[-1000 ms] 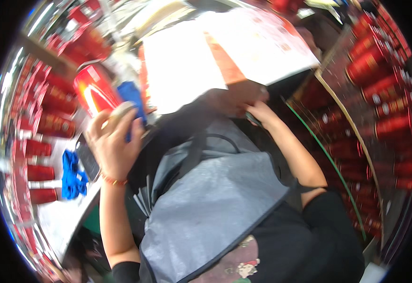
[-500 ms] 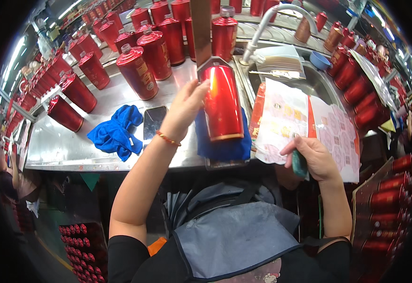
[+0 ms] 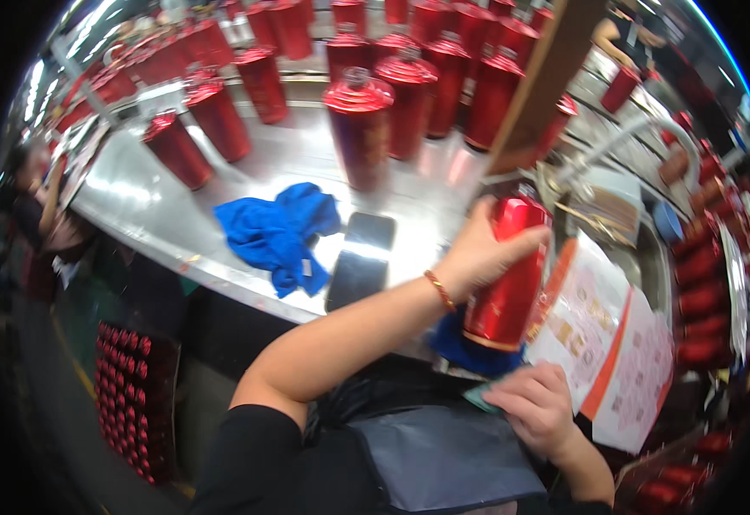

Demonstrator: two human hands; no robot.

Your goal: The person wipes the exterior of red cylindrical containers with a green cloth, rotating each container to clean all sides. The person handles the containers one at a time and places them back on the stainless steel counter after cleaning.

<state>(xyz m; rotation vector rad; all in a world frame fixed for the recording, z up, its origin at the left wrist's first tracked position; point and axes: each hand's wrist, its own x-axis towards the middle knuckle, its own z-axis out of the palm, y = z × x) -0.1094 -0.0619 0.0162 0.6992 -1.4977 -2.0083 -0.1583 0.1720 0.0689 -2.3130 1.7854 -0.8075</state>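
My left hand [image 3: 476, 251] is wrapped round the upper part of a shiny red bottle [image 3: 504, 300], fingers on one side and thumb across the front. The bottle has a gold rim at its base and tilts over a folded blue cloth [image 3: 454, 343]. Close to the bottle's base, my right hand [image 3: 540, 407] is closed on a small flat green piece [image 3: 481, 396], mostly hidden by the fingers. Beside the bottle lie sticker sheets [image 3: 637, 378], white and pink with orange-red strips.
A crumpled blue cloth [image 3: 279, 230] and a phone [image 3: 364, 257] lie on the steel table. Several red bottles [image 3: 358, 120] stand behind. A brown upright board [image 3: 546, 77] rises beyond my left hand. Right of it are a sink with a curved tap [image 3: 624, 137] and a blue bowl [image 3: 667, 221].
The view has swung, shifting the scene. My left hand has gone from beside the bottle's top to gripping it. My right hand has come from over the sticker sheets to near the bottle's base.
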